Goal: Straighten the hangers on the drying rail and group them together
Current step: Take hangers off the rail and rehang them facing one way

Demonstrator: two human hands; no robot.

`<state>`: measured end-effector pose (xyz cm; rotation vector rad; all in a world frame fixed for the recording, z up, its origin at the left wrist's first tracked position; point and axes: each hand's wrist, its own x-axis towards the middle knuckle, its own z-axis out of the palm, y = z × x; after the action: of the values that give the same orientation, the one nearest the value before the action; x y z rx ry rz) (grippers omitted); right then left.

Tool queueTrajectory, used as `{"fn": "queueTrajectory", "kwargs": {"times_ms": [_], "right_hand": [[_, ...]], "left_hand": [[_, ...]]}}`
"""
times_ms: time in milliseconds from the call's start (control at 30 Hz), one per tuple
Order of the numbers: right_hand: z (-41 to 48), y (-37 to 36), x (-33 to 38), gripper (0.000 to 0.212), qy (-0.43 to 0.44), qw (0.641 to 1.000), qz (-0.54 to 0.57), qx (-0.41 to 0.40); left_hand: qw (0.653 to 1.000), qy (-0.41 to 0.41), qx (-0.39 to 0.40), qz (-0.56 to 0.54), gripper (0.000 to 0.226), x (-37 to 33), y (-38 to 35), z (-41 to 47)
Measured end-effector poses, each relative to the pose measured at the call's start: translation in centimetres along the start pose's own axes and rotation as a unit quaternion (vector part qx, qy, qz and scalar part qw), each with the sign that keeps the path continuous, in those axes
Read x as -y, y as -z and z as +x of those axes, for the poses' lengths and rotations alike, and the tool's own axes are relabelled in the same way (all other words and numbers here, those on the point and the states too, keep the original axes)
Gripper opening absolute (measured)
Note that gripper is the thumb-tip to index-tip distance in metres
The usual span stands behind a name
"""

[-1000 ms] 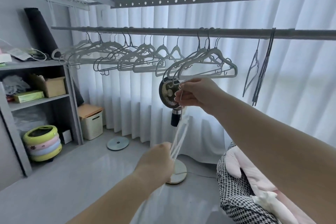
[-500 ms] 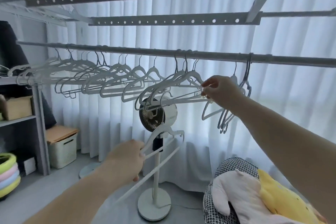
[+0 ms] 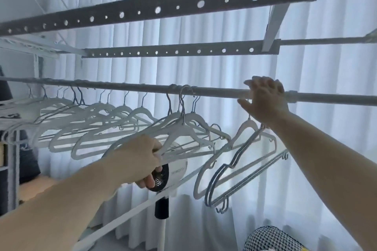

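The grey drying rail runs across the view. Several white hangers hang along its left and middle, crowded and tilted. My left hand is shut on the left shoulder of one white hanger, whose metal hook sits over the rail in the middle. My right hand rests against the rail further right, fingers spread, and hides the hooks there. Below it hang a white hanger and a few thin grey hangers, slanting down to the left.
A standing fan is right behind my left hand, its pole dropping to the floor. Two perforated bars cross overhead. White curtains fill the background. A shelf unit stands at the left and a houndstooth cushion lies at the bottom right.
My left hand raised the white hanger from low down, and its hook now sits on the rail. My right hand let go of a hanger's end and rose to the rail. The view tilted upward.
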<state>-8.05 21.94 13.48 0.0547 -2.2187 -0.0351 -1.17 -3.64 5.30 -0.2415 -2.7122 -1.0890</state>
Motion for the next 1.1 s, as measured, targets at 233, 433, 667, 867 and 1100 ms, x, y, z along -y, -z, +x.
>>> {"fn": "queueTrajectory", "kwargs": {"times_ms": [233,433,667,867,1100], "right_hand": [[2.1,-1.6,-1.3,0.04,-0.021,0.995,-0.066,0.076],[2.0,-2.1,-1.9,0.039,0.003,0.998,-0.049,0.05],[1.7,-2.3,-2.8,0.038,0.039,0.998,-0.04,0.029],[1.7,-2.3,-2.8,0.049,0.042,0.997,-0.046,0.034],[1.9,-2.4,-2.1,0.058,0.058,0.996,-0.06,0.04]], "left_hand": [[0.999,-0.031,-0.016,-0.006,0.022,-2.5,-0.8,4.1],[0.998,-0.064,0.012,-0.009,0.02,-3.7,-2.2,7.9],[0.995,-0.083,0.052,0.012,0.026,-6.3,-4.4,10.4],[0.994,-0.053,0.094,0.016,0.028,-7.1,-6.3,11.4],[0.994,-0.067,0.083,0.016,0.037,-6.7,-7.6,11.6]]}}
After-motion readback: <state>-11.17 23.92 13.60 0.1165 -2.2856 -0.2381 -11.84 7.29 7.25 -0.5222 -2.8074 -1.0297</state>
